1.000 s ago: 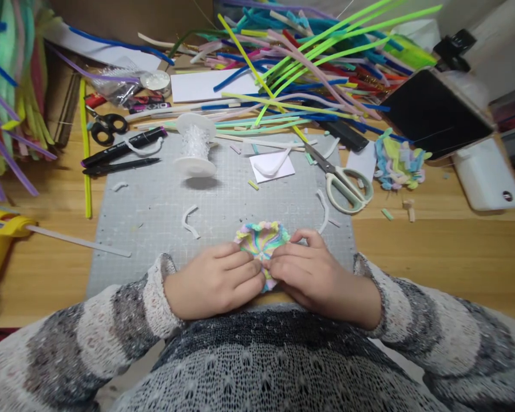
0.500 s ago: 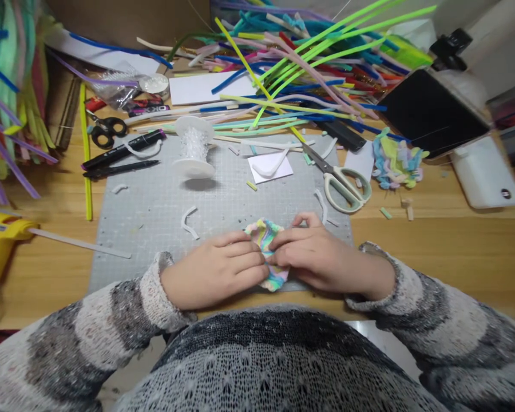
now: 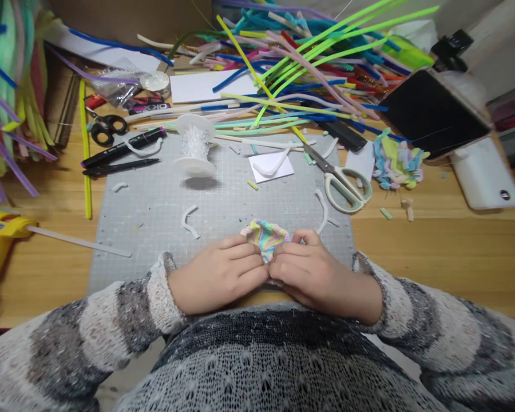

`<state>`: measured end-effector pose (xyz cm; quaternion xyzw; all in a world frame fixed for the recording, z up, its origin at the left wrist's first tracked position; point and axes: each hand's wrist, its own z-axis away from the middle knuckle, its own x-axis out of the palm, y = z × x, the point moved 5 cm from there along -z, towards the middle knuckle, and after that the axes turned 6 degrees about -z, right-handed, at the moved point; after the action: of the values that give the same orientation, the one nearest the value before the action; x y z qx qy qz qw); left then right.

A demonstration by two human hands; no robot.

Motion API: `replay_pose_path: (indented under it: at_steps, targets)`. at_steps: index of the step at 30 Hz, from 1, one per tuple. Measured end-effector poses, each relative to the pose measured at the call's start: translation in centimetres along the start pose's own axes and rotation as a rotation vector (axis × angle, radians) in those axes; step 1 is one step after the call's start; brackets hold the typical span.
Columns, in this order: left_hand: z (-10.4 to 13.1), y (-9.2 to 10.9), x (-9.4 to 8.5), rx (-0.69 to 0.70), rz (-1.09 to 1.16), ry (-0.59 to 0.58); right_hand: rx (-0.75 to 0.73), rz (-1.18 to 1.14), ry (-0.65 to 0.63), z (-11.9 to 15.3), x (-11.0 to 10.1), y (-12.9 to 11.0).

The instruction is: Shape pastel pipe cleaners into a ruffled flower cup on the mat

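Note:
Both hands are closed on a pastel striped piece that looks made of pipe cleaners [image 3: 265, 237], with a wavy edge, at the near side of the grey cutting mat [image 3: 154, 200]. My left hand [image 3: 223, 269] grips its left and near side, knuckles up. On its right and near edge my right hand [image 3: 313, 272] pinches, the fingertips of the two hands meeting. The lower part of the piece is hidden under my fingers. Short bent white pipe cleaner pieces [image 3: 190, 222] lie on the mat around the hands.
Beyond the hands stand a spool of clear thread [image 3: 193, 146] and light-handled scissors [image 3: 345, 186]. At left are a yellow glue gun [image 3: 2, 240], black markers [image 3: 124, 151] and black scissors [image 3: 107, 129]. Pipe cleaners [image 3: 292, 68] heap at the back; a dark-screened tablet [image 3: 433, 114] leans right.
My right hand has moved slightly left and down, closing against the left fingertips. The pastel piece has tilted and folded, its far edge now showing wider and its near edge covered.

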<state>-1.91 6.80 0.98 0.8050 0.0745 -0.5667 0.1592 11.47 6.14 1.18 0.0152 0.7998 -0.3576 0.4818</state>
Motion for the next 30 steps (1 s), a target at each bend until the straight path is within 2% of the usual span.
replay_pose_path:
  at_steps: [6,13,17,20,23,27,30]
  targets:
    - [-0.3,-0.4,0.3,-0.067,0.047,-0.039,0.105,-0.059,-0.004,0.0,0.4,0.4]
    - [0.3,-1.0,-0.5,0.017,0.066,-0.014,-0.001,-0.111,-0.152,-0.2,-0.7,1.8]
    - [0.4,-0.4,-0.8,0.049,-0.011,0.039,-0.026,0.024,-0.123,0.1,-0.7,1.1]
    - [0.3,0.1,-0.8,0.016,-0.046,0.069,-0.016,0.075,-0.043,0.4,-0.2,0.3]
    - [0.2,0.2,-0.8,-0.022,-0.021,0.076,0.016,0.026,0.005,0.5,0.2,0.1]
    - [0.0,-0.4,-0.4,-0.143,0.000,0.072,0.105,-0.051,0.017,0.1,0.0,0.6]
    - [-0.1,-0.9,0.0,-0.211,0.041,0.034,0.178,-0.114,-0.026,-0.1,0.0,0.9]
